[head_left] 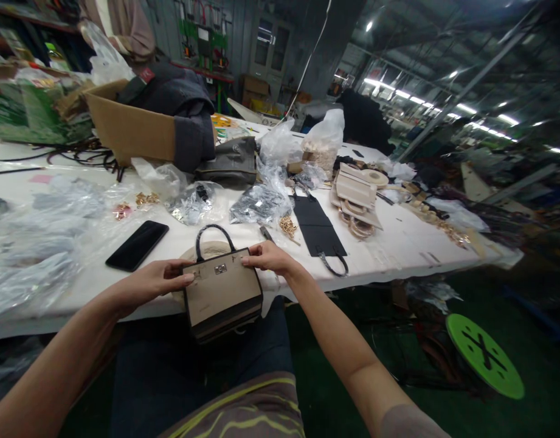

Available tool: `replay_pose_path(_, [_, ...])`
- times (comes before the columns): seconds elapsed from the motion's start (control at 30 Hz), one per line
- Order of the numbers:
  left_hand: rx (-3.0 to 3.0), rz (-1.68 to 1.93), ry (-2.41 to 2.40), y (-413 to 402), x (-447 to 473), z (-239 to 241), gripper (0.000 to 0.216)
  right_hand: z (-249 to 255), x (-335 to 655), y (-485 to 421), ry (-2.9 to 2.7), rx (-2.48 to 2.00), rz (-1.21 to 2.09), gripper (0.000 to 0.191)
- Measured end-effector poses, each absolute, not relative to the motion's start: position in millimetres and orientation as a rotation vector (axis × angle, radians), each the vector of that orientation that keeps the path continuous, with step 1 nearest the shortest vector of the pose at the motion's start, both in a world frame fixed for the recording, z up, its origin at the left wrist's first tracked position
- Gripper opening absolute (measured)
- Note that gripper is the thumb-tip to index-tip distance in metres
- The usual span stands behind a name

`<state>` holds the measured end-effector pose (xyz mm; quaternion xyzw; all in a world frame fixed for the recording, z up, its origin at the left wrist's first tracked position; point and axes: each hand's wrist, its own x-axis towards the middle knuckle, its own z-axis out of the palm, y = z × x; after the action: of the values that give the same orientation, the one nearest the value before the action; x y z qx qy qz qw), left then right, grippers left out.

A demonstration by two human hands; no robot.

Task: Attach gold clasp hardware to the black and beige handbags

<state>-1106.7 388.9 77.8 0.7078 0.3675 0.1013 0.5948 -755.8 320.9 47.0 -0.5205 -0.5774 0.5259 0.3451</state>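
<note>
A small beige and black handbag [222, 292] with a dark arched handle and a metal clasp rests tilted at the table's front edge, above my lap. My left hand [170, 278] grips its upper left corner, thumb on the beige front. At the upper right corner, my right hand [267, 257] pinches the top edge with the thumb in front; the fingers behind are partly hidden. Part of a round pale disc [188, 250] shows behind the bag. Left of the bag lies a black phone [137, 245]. A flat black bag panel [318, 225] with a handle lies to the right.
Gold metal pieces [287, 225] and plastic bags [261, 204] lie beyond the handbag. Stacked beige panels [356, 194] are at the right. A cardboard box [129, 125] with dark cloth stands at the back left, near another person [124, 27]. A green stool [484, 356] stands below right.
</note>
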Motion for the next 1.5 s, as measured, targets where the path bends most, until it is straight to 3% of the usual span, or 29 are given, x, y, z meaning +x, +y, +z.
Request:
replay_pose_path(0.23, [1.591, 0.265, 0.877, 375, -1100, 65, 0.053, 46, -761, 313, -1.475, -1.345, 1.346, 0.056])
replay_pose_path(0.73, [1.416, 0.121, 0.88, 370, -1122, 64, 0.052, 44, -776, 296, -1.41, -1.394, 1.531, 0.061])
replay_pose_path(0.9, [1.6, 0.146, 1.08, 396, -1110, 74, 0.054, 53, -778, 323, -1.44, -1.457, 1.314, 0.053])
replay_pose_path(1.03, [1.722, 0.216, 1.244, 416, -1099, 78, 0.035, 51, -781, 348, -1.47, -1.527, 1.226, 0.051])
replay_pose_path(1.27, [1.937, 0.36, 1.179, 426, -1105, 43, 0.03, 20, -785, 358, -1.482, -1.526, 1.186, 0.04])
replay_pose_path(1.37, [2.013, 0.516, 1.289, 426, -1105, 39, 0.035, 26, -789, 358, -1.598, -1.625, 0.957, 0.036])
replay_pose_path(1.5, [1.956, 0.468, 1.193, 413, -1099, 50, 0.029, 33, -792, 358, -1.639, -1.709, 0.672, 0.025])
